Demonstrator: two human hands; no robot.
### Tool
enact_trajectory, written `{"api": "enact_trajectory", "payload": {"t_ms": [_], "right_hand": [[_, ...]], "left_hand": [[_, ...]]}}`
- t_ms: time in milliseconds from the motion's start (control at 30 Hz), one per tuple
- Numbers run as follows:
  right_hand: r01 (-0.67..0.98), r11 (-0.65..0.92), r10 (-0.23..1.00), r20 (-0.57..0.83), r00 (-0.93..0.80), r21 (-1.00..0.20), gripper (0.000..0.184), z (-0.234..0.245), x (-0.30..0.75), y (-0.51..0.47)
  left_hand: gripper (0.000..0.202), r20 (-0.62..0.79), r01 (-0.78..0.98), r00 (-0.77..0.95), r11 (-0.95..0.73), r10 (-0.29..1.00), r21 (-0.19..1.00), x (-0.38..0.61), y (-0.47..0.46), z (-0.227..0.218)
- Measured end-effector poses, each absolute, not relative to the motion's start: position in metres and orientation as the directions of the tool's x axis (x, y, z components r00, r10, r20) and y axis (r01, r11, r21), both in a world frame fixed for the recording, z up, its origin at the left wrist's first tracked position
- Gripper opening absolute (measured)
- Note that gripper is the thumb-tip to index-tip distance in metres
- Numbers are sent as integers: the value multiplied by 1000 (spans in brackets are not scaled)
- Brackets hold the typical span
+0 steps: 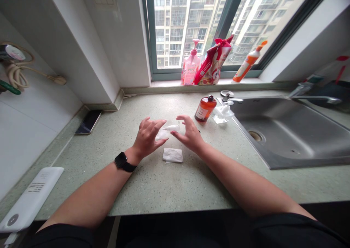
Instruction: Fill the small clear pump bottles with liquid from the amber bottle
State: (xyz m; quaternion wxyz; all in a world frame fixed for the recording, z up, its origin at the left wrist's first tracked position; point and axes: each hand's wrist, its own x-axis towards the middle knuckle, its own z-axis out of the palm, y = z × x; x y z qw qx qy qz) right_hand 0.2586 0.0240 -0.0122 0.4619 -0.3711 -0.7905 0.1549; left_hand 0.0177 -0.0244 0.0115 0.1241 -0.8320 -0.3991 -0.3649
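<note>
Over the counter, my left hand (149,136) is curved with thumb and fingers apart, its fingertips beside a small clear and whitish plastic piece (171,127). Facing it from the other side, my right hand (190,134) also has its thumb and fingers spread around the piece. I see no firm grip by either hand, and the exact kind of the piece is too unclear to tell. A folded white tissue (172,155) lies just in front of the hands. Behind my right hand stands an amber bottle (205,109) with an uncapped neck. A white pump head (226,108) rests on white tissue (220,117) to its right.
At the right is a steel sink (290,131). On the windowsill stand a pink pump bottle (190,68), a red bag (214,65) and an orange bottle (247,66). A phone (89,121) and a white power bank (32,197) lie to the left.
</note>
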Motion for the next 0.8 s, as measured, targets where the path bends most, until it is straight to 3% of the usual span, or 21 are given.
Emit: {"api": "enact_trajectory", "payload": {"t_ms": [133,267,600,800], "right_hand": [[437,655,749,607,-265,-617,63,-17,261,30],[423,671,741,578,-342,-609,54,-14,263,30],[501,740,659,631,-409,-448,21,-2,261,23],[497,751,641,660,-392,-434,15,7,266,22]], "left_hand": [[74,722,781,358,-614,591,116,15,-23,10],[75,718,792,335,-595,610,135,14,-22,7],[64,667,736,446,-669,597,107,14,-21,8],[67,672,760,415,-640,613,113,9,-18,6]]}}
